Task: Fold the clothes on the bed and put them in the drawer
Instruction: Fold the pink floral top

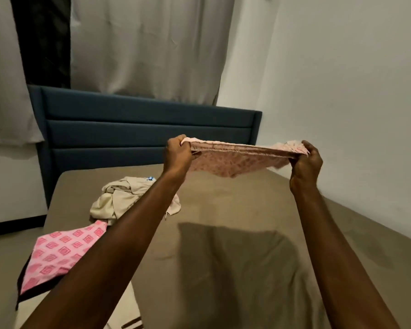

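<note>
A pale pink patterned garment is stretched out flat in the air above the bed. My left hand grips its left edge and my right hand grips its right edge, both arms held out in front. On the bed's left side lies a crumpled beige garment. Nearer to me lies a bright pink cloth with a square pattern, resting on something dark. My left forearm hides part of both.
A blue padded headboard stands at the far end of the bed. Grey curtains hang behind it. A white wall runs along the bed's right side. Floor shows at the left. No drawer is in view.
</note>
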Motion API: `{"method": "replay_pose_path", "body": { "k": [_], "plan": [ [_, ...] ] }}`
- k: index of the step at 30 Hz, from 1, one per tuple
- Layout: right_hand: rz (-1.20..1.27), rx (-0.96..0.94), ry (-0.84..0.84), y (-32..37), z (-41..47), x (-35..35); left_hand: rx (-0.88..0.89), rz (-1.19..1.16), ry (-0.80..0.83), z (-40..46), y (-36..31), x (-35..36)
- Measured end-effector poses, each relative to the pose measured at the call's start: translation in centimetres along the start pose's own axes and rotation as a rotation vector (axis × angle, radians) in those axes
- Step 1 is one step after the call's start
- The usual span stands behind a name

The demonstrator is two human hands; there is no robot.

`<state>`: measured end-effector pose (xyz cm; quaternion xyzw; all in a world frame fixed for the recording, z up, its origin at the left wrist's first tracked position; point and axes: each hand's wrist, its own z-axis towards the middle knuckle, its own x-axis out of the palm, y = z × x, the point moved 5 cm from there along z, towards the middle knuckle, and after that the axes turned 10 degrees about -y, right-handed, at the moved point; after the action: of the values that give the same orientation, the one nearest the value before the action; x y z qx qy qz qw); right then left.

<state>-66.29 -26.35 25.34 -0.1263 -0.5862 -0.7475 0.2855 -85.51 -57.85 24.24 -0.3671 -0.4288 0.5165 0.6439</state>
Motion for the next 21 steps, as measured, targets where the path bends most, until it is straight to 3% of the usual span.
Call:
{"method": "replay_pose_path", "body": {
  "k": [3,7,14,18,21],
  "plan": [
    [-0.190,-0.142,-0.111,-0.4,-3.9,-5.1,0.060,0.128,0.036,-4.3,1.6,-1.7],
    [-0.651,-0.378,-0.162,-5.1,-12.3,-15.8,-0.034,0.281,0.133,-14.7,8.7,-6.5],
    [-0.988,-0.125,0.030,-15.3,-29.8,-36.7,-0.216,0.889,0.439,-34.8,25.0,-18.6],
    [-1.108,-0.123,0.100,-15.0,-34.6,-42.8,-0.163,0.946,0.477,-40.5,25.5,-21.4],
    [-1.036,-0.154,0.083,-13.6,-35.1,-43.5,-0.082,0.980,0.479,-40.5,24.0,-21.9]
  ]
}}
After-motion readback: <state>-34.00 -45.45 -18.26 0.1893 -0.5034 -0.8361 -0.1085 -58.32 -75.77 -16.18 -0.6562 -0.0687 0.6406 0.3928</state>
